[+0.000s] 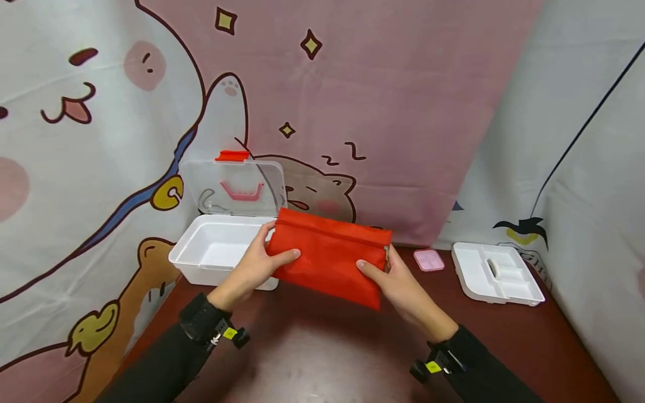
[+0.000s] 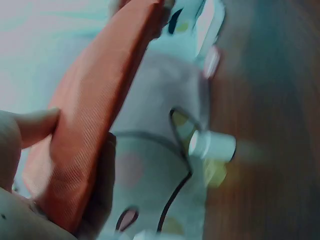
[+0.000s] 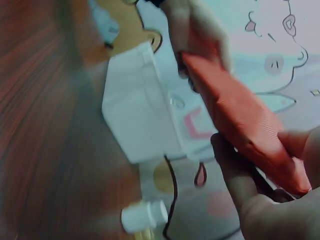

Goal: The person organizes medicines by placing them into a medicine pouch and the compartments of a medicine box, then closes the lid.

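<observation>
A red-orange zippered pouch [image 1: 327,257] is held up over the table by both hands, its zipper running along the top edge and the zip pull at the right end. My left hand [image 1: 254,263] grips the pouch's left end, thumb on the front and fingers behind. At the other end my right hand [image 1: 405,288] pinches it the same way, thumb on the front face. From the side, the right wrist view shows the pouch [image 3: 245,120] as slightly bulging; its contents are hidden.
Behind the left hand stands a white box [image 1: 201,274], its clear lid [image 1: 201,190] raised. A white bottle [image 2: 215,146] stands beside a yellow item [image 2: 215,172], both hidden by the pouch in the head view. Rightward are a small pink case [image 1: 429,260] and a white compartment tray [image 1: 471,280].
</observation>
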The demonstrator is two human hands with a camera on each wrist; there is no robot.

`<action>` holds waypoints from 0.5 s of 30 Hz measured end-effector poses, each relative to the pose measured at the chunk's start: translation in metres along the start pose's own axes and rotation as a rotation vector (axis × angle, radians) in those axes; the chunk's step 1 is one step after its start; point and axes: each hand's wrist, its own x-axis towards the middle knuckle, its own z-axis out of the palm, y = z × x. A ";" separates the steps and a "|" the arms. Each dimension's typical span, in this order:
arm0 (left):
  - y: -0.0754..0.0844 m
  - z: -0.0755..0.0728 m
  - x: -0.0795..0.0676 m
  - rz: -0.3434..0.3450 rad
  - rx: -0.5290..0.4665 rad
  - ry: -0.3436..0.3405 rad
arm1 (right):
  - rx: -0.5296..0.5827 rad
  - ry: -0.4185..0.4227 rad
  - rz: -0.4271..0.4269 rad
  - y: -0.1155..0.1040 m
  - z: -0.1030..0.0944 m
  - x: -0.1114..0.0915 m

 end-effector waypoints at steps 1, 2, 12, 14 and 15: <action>0.002 -0.009 0.001 -0.013 0.019 0.019 | 0.016 -0.013 0.007 -0.003 0.005 0.004; 0.004 -0.018 0.001 -0.025 0.041 0.037 | 0.021 -0.021 0.013 -0.005 0.010 0.009; 0.010 -0.128 0.011 -0.144 0.167 0.173 | 0.050 -0.123 0.087 -0.039 0.080 0.057; 0.010 -0.143 0.013 -0.159 0.198 0.188 | 0.045 -0.142 0.097 -0.046 0.094 0.065; 0.011 -0.150 0.015 -0.165 0.218 0.195 | 0.035 -0.149 0.096 -0.049 0.100 0.069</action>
